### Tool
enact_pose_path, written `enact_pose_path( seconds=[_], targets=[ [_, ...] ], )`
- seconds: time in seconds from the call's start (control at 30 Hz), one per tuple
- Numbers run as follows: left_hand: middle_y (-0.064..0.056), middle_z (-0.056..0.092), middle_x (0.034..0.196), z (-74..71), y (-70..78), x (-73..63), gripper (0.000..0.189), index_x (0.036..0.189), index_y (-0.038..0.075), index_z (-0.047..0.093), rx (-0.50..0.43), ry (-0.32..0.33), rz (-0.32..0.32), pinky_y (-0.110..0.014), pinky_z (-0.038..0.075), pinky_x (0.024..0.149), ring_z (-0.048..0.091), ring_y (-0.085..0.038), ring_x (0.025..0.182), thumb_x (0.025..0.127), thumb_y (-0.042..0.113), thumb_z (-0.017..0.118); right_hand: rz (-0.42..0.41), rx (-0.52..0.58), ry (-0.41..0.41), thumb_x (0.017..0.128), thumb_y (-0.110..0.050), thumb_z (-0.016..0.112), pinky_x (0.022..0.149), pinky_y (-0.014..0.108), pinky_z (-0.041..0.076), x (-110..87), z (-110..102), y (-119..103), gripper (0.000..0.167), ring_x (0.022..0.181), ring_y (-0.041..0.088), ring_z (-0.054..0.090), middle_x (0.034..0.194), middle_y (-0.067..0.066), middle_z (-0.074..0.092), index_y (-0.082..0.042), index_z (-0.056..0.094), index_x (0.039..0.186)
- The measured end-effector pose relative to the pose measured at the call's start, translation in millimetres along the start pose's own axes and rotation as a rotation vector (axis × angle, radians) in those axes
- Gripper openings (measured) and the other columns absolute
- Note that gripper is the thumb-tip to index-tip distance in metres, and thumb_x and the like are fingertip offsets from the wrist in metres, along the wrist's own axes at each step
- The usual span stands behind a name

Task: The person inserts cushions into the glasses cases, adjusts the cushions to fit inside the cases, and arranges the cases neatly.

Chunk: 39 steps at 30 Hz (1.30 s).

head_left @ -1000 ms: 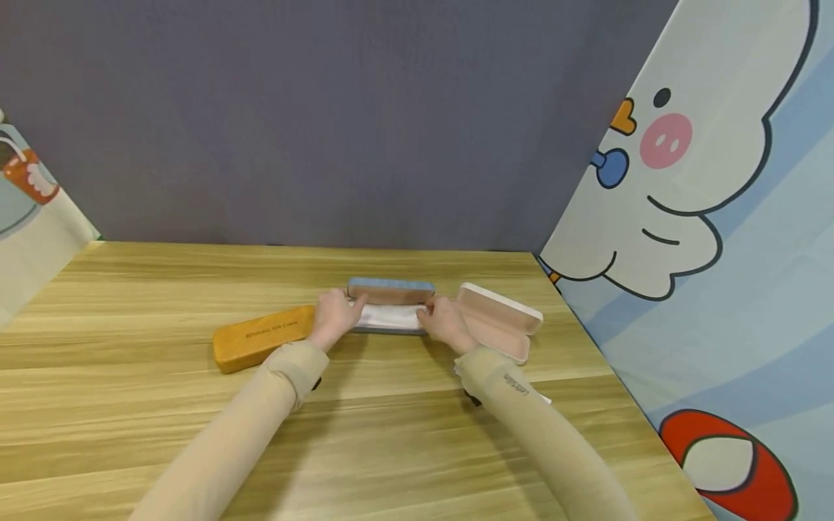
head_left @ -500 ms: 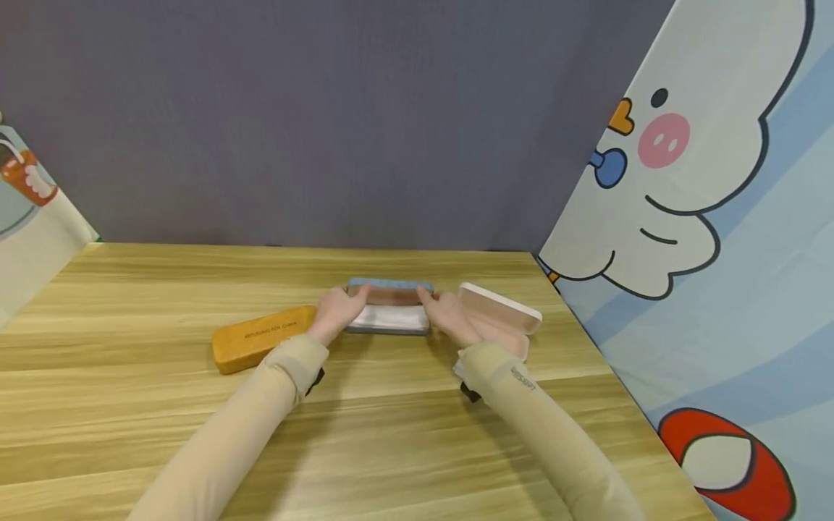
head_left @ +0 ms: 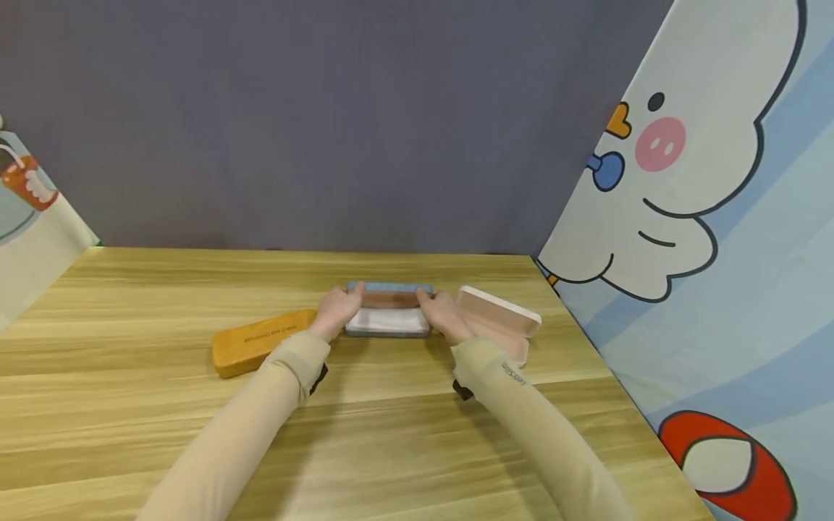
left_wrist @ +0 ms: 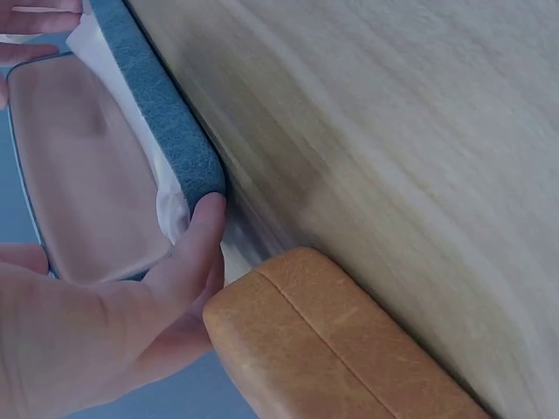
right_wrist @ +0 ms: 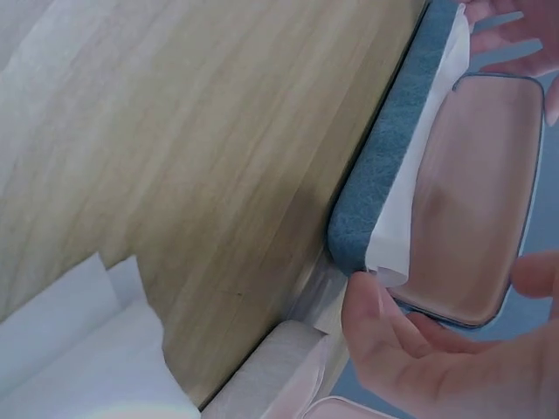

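Observation:
A blue glasses case (head_left: 391, 299) lies open at the table's far middle, its pinkish-brown lined lid raised. In its base is a folded white cloth (head_left: 387, 319). My left hand (head_left: 337, 311) holds the case's left end, thumb up by the lid; in the left wrist view a fingertip (left_wrist: 208, 209) presses the base's corner. At the opposite end my right hand (head_left: 443, 315) does the same, its fingers (right_wrist: 367, 301) on the base corner beside the cloth's edge. The case's back is hidden.
Left of my left hand lies a closed orange-brown glasses case (head_left: 260, 343). An open pale pink glasses case (head_left: 502, 315) stands beside my right hand. White sheet-like material (right_wrist: 96, 349) lies nearer me, under the right forearm. A grey panel (head_left: 326, 130) rises behind the table.
Both thumbs have moved from the white cloth at the base's ends up to the sides of the raised lid. The blue glasses case stays in place.

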<state>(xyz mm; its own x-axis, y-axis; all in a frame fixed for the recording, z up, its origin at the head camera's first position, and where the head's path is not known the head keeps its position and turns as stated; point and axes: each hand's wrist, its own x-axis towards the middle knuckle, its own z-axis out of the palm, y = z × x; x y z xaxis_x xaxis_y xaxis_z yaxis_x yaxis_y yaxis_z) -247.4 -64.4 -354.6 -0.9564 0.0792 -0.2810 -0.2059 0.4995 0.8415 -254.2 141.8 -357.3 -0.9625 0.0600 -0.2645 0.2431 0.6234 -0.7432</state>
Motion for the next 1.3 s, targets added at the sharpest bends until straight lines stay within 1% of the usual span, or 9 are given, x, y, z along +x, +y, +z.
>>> enact_pose_path(
  seconds=[0.23,0.77,0.83,0.9,0.97,1.07,1.17,1.23,1.3],
  targets=[
    [-0.025,0.02,0.156,-3.1,0.5,2.6,0.073,0.151,-0.004,0.013,-0.064,-0.037,-0.034,-0.053,0.041,0.106,0.032,-0.043,0.139,0.102,0.046,0.03,0.099,0.175,-0.105,0.101,-0.047,0.038,0.106,0.048,0.042,4.1,-4,-3,0.072,0.137,0.035,0.038,0.156,0.016,0.027,-0.004,0.016,0.153],
    [-0.025,0.013,0.158,-6.4,-1.9,-2.3,0.069,0.151,-0.006,0.006,-0.058,-0.095,-0.017,-0.053,0.038,0.109,0.025,-0.043,0.143,0.104,0.039,0.03,0.145,0.259,-0.224,0.101,-0.035,0.044,0.115,0.05,0.03,2.3,-10,-4,0.072,0.138,0.037,0.033,0.152,0.02,0.03,-0.003,0.006,0.154],
    [-0.026,0.02,0.156,-6.3,-2.7,-2.2,0.068,0.151,-0.007,0.007,-0.057,-0.096,-0.008,-0.05,0.043,0.105,0.042,-0.041,0.13,0.104,0.037,0.031,0.146,0.258,-0.234,0.101,-0.033,0.044,0.115,0.049,0.03,2.9,-10,-3,0.072,0.136,0.036,0.035,0.151,0.019,0.031,-0.003,0.004,0.154],
    [-0.026,0.04,0.139,-6.0,-3.7,-1.5,0.067,0.15,-0.008,0.01,-0.051,-0.088,0.002,-0.042,0.05,0.091,0.057,-0.031,0.094,0.104,0.035,0.033,0.143,0.251,-0.243,0.102,-0.03,0.043,0.115,0.049,0.03,2.7,-11,-3,0.071,0.135,0.036,0.035,0.151,0.018,0.03,-0.002,0.003,0.153],
    [-0.019,0.052,0.103,-5.0,-4.3,-0.5,0.065,0.149,-0.009,0.014,-0.051,-0.081,0.006,-0.034,0.047,0.072,0.044,-0.018,0.06,0.104,0.033,0.035,0.143,0.241,-0.242,0.102,-0.028,0.044,0.115,0.049,0.029,1.5,-11,-3,0.07,0.135,0.036,0.035,0.152,0.019,0.029,-0.001,0.003,0.153],
    [-0.008,0.039,0.081,-3.7,-4.8,0.8,0.065,0.149,-0.009,0.012,-0.062,-0.078,0.008,-0.03,0.035,0.058,0.021,-0.009,0.046,0.104,0.031,0.037,0.138,0.239,-0.241,0.102,-0.025,0.044,0.117,0.049,0.027,-0.9,-12,-3,0.069,0.137,0.037,0.033,0.154,0.02,0.027,0.001,0.005,0.152],
    [-0.013,0.041,0.09,-3.3,-4.7,0.7,0.067,0.15,-0.009,0.006,-0.069,-0.086,0.0,-0.031,0.033,0.059,0.021,-0.008,0.046,0.104,0.029,0.036,0.134,0.239,-0.233,0.101,-0.023,0.046,0.116,0.049,0.028,-1.7,-11,-3,0.067,0.137,0.036,0.033,0.153,0.019,0.028,0.001,0.009,0.152],
    [-0.023,0.044,0.117,-3.4,-4.2,-0.5,0.067,0.15,-0.009,0.004,-0.061,-0.092,0.0,-0.033,0.038,0.067,0.027,-0.012,0.052,0.104,0.028,0.035,0.135,0.227,-0.235,0.101,-0.024,0.046,0.116,0.048,0.029,-1.5,-11,-3,0.066,0.137,0.036,0.033,0.153,0.018,0.028,0.001,0.01,0.152],
    [-0.03,0.029,0.144,-3.6,-3.7,-1.5,0.066,0.15,-0.008,0.002,-0.059,-0.104,-0.004,-0.037,0.043,0.08,0.042,-0.018,0.069,0.105,0.027,0.034,0.139,0.2,-0.241,0.101,-0.024,0.045,0.116,0.048,0.03,-0.5,-12,-2,0.065,0.137,0.036,0.032,0.153,0.018,0.028,0.0,0.012,0.151]
  ],
)
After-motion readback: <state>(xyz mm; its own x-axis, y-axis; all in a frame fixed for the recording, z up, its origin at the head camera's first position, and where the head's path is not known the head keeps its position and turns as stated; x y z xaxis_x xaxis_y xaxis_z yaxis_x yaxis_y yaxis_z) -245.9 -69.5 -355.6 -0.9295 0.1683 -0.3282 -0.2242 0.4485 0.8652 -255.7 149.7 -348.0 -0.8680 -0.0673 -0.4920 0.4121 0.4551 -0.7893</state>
